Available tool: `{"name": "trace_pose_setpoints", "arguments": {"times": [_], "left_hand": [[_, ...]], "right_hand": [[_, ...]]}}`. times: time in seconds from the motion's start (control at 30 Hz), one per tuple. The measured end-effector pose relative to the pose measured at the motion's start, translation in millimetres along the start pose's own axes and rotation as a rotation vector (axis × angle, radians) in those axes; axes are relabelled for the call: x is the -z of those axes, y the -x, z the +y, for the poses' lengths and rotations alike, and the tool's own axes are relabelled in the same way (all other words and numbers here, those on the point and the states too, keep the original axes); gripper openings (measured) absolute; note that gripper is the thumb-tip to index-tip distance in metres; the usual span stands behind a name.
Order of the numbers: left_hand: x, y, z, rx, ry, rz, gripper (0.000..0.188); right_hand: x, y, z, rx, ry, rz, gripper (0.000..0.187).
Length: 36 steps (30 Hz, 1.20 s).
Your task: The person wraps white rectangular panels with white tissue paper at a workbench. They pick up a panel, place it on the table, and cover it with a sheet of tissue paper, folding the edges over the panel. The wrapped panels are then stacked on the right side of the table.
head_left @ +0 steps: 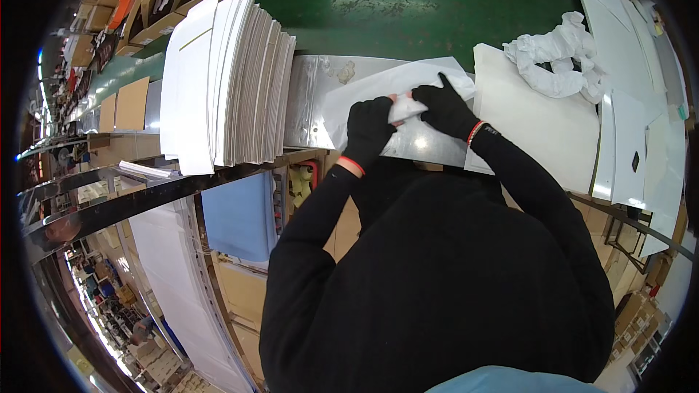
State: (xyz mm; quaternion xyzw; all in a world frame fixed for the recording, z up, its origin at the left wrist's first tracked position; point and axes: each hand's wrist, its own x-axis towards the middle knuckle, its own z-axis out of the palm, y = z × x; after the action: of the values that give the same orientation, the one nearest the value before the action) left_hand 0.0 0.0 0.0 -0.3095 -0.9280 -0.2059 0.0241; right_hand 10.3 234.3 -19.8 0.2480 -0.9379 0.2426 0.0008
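1. The left hand (368, 129), in a black glove, is closed on the near end of a small white wad (405, 108) of paper or film. The grip looks like a pinch that keeps the piece from slipping.
2. The right hand (445, 109), also gloved, grips the wad's other end. One finger points up and away, the rest are curled. With both hands on the piece, it appears to be folded or pulled between them.
3. The wad sits just above a thin white sheet (378, 91) spread flat on the metal bench (306, 102), right in front of the person, so the work stays within easy reach.
4. A tall stack of white boards (226, 76) leans on edge to the left, near the hands, probably for picking one at a time.
5. A flat white panel (539, 124) lies to the right, with crumpled white wrap (557, 54) pushed to its far corner, apparently out of the way.
6. Beyond the bench runs a green belt (437, 0).
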Motion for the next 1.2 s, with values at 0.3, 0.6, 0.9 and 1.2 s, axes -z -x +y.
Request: {"name": "trace_pose_setpoints", "arguments": {"times": [0.3, 0.6, 0.9, 1.2], "left_hand": [[-8, -29, -37, 0.339, 0.244, -0.073, 0.036], [-37, -1, 27, 0.406, 0.58, 0.072, 0.028], [87, -35, 35, 0.068, 1.426, 0.195, 0.077], [54, -25, 80, 0.428, 1.362, -0.008, 0.052]], "right_hand": [[1, 54, 7, -0.78, -0.747, 0.201, 0.051], [9, 4, -59, -0.82, -1.606, 0.09, 0.053], [97, 9, -61, -0.23, -0.725, -0.129, 0.058], [131, 39, -82, -0.183, -0.832, -0.244, 0.057]]}}
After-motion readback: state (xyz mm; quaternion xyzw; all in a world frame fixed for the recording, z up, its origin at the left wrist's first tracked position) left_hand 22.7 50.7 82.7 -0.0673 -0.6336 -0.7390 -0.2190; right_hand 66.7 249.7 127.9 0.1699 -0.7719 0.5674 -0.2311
